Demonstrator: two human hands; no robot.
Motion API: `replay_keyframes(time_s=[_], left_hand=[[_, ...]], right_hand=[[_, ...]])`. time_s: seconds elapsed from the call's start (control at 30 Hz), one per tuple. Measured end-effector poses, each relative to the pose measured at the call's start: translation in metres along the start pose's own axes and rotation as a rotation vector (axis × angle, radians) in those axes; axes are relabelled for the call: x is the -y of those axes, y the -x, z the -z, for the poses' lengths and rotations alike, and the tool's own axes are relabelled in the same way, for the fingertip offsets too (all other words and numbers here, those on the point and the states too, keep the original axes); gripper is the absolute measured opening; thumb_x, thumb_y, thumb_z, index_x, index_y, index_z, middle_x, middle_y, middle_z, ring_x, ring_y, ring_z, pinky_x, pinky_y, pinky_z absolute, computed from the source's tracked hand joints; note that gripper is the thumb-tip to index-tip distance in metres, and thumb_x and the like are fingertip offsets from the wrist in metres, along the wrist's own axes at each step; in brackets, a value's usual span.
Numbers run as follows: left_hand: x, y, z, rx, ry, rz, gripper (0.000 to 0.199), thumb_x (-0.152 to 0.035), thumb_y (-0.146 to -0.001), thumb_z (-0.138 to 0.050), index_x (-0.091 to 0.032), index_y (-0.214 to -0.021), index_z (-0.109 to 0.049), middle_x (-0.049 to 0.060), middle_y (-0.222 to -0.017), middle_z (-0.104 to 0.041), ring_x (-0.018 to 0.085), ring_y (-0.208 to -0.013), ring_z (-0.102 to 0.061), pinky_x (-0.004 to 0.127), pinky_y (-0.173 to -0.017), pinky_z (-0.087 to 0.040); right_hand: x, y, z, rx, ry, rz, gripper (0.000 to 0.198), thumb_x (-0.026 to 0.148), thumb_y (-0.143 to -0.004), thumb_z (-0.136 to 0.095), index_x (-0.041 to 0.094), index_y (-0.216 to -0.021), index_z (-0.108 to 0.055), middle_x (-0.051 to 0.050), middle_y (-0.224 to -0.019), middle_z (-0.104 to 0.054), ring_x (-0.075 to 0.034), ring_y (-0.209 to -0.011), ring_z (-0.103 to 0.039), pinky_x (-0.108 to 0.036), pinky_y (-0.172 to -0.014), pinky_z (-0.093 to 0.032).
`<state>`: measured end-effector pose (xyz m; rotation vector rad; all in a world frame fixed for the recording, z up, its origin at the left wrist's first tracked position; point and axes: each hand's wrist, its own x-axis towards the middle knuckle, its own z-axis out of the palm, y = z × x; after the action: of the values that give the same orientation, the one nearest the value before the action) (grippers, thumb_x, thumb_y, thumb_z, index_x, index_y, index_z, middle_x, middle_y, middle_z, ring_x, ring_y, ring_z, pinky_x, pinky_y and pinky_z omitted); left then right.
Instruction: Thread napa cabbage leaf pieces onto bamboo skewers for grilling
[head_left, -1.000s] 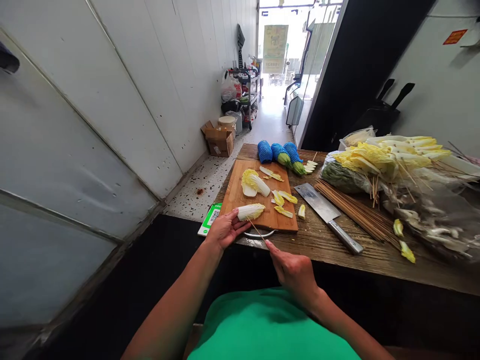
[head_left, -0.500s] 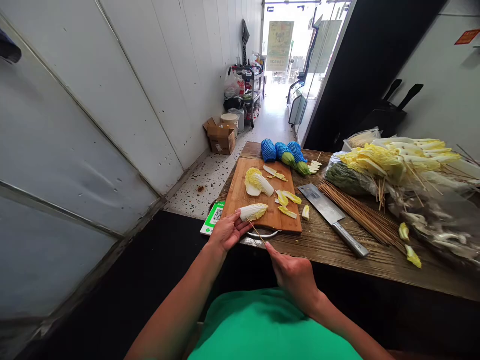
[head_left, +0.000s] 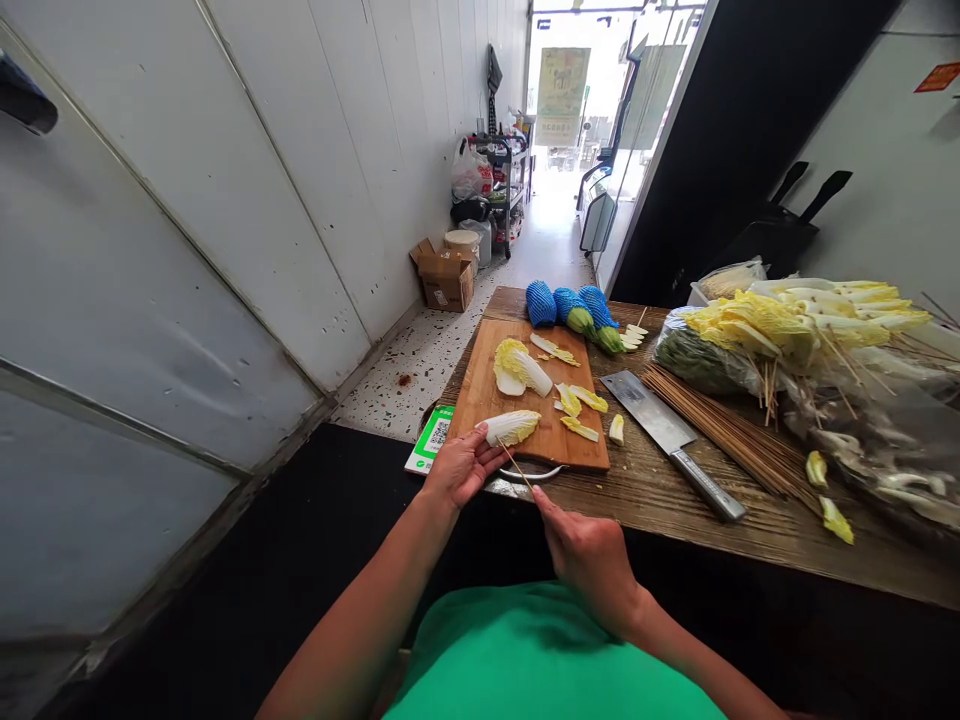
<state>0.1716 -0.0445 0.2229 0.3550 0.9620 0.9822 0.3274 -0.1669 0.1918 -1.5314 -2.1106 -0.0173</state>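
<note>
My left hand (head_left: 463, 468) grips a pale, yellow-edged napa cabbage leaf (head_left: 514, 427) by its white end, over the near edge of the wooden cutting board (head_left: 480, 375). In my right hand (head_left: 589, 545) is a thin bamboo skewer (head_left: 519, 467), its fingers closed round the near end. The skewer's far tip meets the leaf's lower edge; how deep it goes in I cannot tell. On the board lie a larger piece of napa cabbage (head_left: 521, 367) and several cut strips (head_left: 583, 398).
Right of the board lie a cleaver (head_left: 664, 420) and a bundle of bamboo skewers (head_left: 720, 430). Skewered cabbage leaves (head_left: 810, 315) are piled on bags farther right. Squashes in blue foam nets (head_left: 574, 308) sit behind the board. A green QR-code card (head_left: 431, 440) is at its left.
The whole view has shifted slightly. Both hands keep their grips, and the leaf and skewer hold nearly the same position relative to each other.
</note>
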Motion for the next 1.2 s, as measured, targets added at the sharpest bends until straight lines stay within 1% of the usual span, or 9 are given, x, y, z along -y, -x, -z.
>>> replay_keyframes(time_s=[0.2, 0.37, 0.53, 0.73, 0.93, 1.07, 1.2], left_hand=[[0.0, -0.001, 0.001, 0.005, -0.013, -0.008, 0.018, -0.014, -0.083, -0.051, -0.006, -0.098, -0.056, 0.017, -0.093, -0.068, 0.025, -0.084, -0.067, 0.043, -0.082, -0.053], [0.0, -0.002, 0.002, 0.002, -0.015, -0.006, 0.02, -0.014, -0.083, -0.052, -0.006, -0.101, -0.056, 0.019, -0.098, -0.067, 0.026, -0.087, -0.066, 0.043, -0.083, -0.052], [0.0, -0.002, 0.002, 0.01, -0.022, -0.008, 0.02, -0.015, -0.083, -0.052, -0.006, -0.101, -0.056, 0.018, -0.098, -0.067, 0.026, -0.087, -0.066, 0.042, -0.084, -0.052], [0.0, -0.004, 0.004, 0.035, -0.031, -0.02, 0.02, -0.016, -0.083, -0.051, -0.006, -0.1, -0.057, 0.019, -0.1, -0.066, 0.025, -0.088, -0.066, 0.042, -0.085, -0.052], [-0.002, -0.003, 0.005, 0.022, -0.011, -0.02, 0.02, -0.014, -0.082, -0.053, -0.007, -0.1, -0.057, 0.018, -0.102, -0.066, 0.027, -0.092, -0.064, 0.044, -0.087, -0.051], [-0.003, 0.0, 0.002, 0.022, -0.015, -0.025, 0.021, -0.013, -0.082, -0.052, -0.005, -0.101, -0.057, 0.019, -0.102, -0.066, 0.027, -0.094, -0.064, 0.045, -0.089, -0.049], [-0.004, 0.001, 0.001, 0.016, -0.018, -0.03, 0.019, -0.013, -0.082, -0.052, -0.006, -0.098, -0.058, 0.017, -0.1, -0.067, 0.026, -0.092, -0.065, 0.044, -0.088, -0.05]], right_hand=[[0.0, -0.003, 0.0, -0.027, -0.01, 0.03, 0.039, 0.012, -0.088, -0.035, 0.009, -0.121, -0.057, -0.008, -0.074, -0.071, -0.014, -0.056, -0.065, -0.019, -0.05, -0.042], [0.001, -0.005, -0.006, -0.048, -0.022, 0.047, 0.039, 0.011, -0.088, -0.035, 0.008, -0.12, -0.057, -0.008, -0.075, -0.072, -0.014, -0.057, -0.066, -0.019, -0.049, -0.042], [0.002, -0.009, -0.01, -0.08, -0.021, 0.052, 0.038, 0.012, -0.088, -0.035, 0.008, -0.119, -0.057, -0.008, -0.077, -0.072, -0.014, -0.056, -0.065, -0.02, -0.048, -0.041], [0.002, -0.013, -0.013, -0.074, -0.013, 0.035, 0.038, 0.013, -0.088, -0.036, 0.009, -0.119, -0.058, -0.008, -0.075, -0.071, -0.013, -0.056, -0.064, -0.019, -0.05, -0.042], [0.0, -0.014, -0.022, -0.097, -0.012, 0.041, 0.038, 0.012, -0.088, -0.036, 0.01, -0.12, -0.057, -0.006, -0.071, -0.07, -0.013, -0.054, -0.063, -0.019, -0.048, -0.041], [-0.003, -0.013, -0.03, -0.111, -0.037, 0.044, 0.04, 0.011, -0.088, -0.035, 0.011, -0.123, -0.055, -0.006, -0.071, -0.07, -0.012, -0.057, -0.063, -0.018, -0.053, -0.044], [-0.003, -0.013, -0.034, -0.1, -0.068, 0.046, 0.041, 0.01, -0.088, -0.036, 0.01, -0.125, -0.053, -0.007, -0.07, -0.07, -0.013, -0.058, -0.063, -0.019, -0.058, -0.047]])
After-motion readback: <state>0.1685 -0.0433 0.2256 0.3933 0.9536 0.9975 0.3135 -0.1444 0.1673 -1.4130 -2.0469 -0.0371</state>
